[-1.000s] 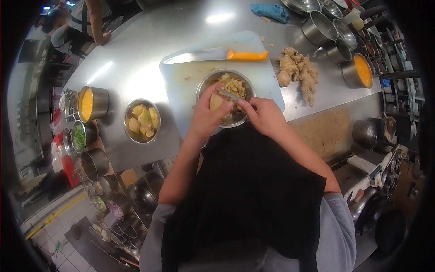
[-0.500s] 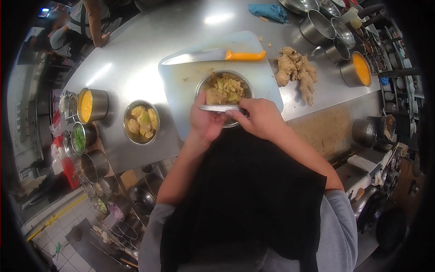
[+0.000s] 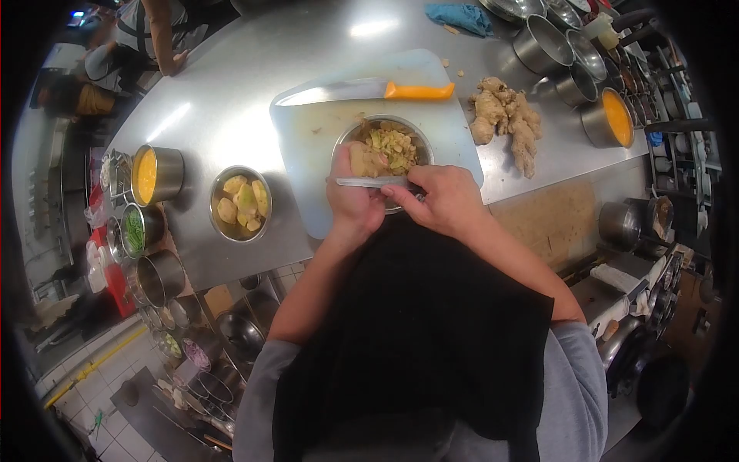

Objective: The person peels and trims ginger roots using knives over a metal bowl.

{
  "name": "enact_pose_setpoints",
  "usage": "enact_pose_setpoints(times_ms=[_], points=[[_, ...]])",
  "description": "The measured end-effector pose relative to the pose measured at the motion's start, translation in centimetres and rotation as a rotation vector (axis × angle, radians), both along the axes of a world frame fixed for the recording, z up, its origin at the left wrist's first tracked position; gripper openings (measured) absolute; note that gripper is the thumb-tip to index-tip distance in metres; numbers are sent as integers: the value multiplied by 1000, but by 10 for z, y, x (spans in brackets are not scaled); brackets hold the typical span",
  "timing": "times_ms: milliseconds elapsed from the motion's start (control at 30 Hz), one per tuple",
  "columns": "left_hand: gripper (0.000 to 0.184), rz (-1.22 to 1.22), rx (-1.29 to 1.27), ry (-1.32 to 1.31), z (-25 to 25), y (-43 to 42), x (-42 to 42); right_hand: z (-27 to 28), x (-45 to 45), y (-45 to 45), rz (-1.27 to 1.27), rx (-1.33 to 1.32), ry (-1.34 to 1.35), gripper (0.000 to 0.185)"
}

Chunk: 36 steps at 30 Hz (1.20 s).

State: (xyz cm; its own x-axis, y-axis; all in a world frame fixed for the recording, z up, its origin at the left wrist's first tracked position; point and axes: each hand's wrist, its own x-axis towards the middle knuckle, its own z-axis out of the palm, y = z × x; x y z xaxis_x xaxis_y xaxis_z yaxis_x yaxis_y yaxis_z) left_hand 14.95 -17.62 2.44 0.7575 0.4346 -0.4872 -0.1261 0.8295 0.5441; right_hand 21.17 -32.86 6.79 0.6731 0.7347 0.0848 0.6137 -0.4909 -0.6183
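Note:
Over a steel bowl (image 3: 426, 142) of ginger peelings (image 3: 396, 146), my left hand (image 3: 354, 202) grips a piece of ginger (image 3: 365, 160). My right hand (image 3: 448, 197) is closed round a small knife (image 3: 363, 182), its blade pointing left across my left palm, just below the ginger. The knife's handle is hidden in my fingers. Beneath the bowl lies a pale cutting board (image 3: 304, 146). A large knife (image 3: 419, 92) with an orange handle rests along its far side. Left of the board, a second steel bowl (image 3: 215, 219) contains peeled ginger pieces (image 3: 245, 199).
Unpeeled ginger root (image 3: 486, 115) lies right of the board. Pots of orange liquid stand at left (image 3: 167, 173) and right (image 3: 596, 123). Steel pots (image 3: 543, 46) and a blue cloth (image 3: 459, 17) sit at the back right. Another person's hand (image 3: 174, 64) touches the table's far left edge.
My left hand has turned slightly, and the ginger piece in it shows more clearly. The small knife has shifted a little left. The other person in the background has moved slightly.

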Motion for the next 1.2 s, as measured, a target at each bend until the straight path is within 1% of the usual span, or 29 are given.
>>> enact_pose_setpoints(times_ms=[100,200,300,400,433,533,600,667,700,767,933,1033,1100,1200], points=[[29,2,-14,17,3,-3,-2,-1,1,0,-27,8,27,50],[31,-29,-14,58,6,-6,-8,-4,-1,-5,-22,-48,26,49],[33,-57,-60,141,9,-7,-20,-7,0,-11,-52,19,13,50],[33,-119,-80,177,10,-9,-25,-16,1,-18,-121,-4,110,51],[33,-147,-80,184,9,-10,-26,-16,0,-17,-87,-15,104,52],[38,-211,-94,50,-21,-6,-30,-9,-3,-9,-8,-69,108,52],[38,-302,-116,-124,-34,4,-34,-2,-1,-7,24,-134,129,53],[35,-304,-68,-137,-39,5,-35,-2,-1,-8,3,-106,158,53],[33,-264,-11,-62,-24,-2,-30,-2,-1,-8,-5,-92,173,53],[31,-222,41,22,-11,-7,-27,-3,-1,-11,-31,-99,204,54],[30,-229,27,92,3,-6,-39,-16,9,-22,-128,-136,254,56],[36,-262,-5,53,0,-2,-42,-21,18,-24,-212,-201,333,56],[40,-241,-23,87,1,-3,-38,-18,17,-19,-274,-210,370,57],[46,-277,-4,109,-4,-3,-33,-2,10,-11,-157,-149,275,56]])
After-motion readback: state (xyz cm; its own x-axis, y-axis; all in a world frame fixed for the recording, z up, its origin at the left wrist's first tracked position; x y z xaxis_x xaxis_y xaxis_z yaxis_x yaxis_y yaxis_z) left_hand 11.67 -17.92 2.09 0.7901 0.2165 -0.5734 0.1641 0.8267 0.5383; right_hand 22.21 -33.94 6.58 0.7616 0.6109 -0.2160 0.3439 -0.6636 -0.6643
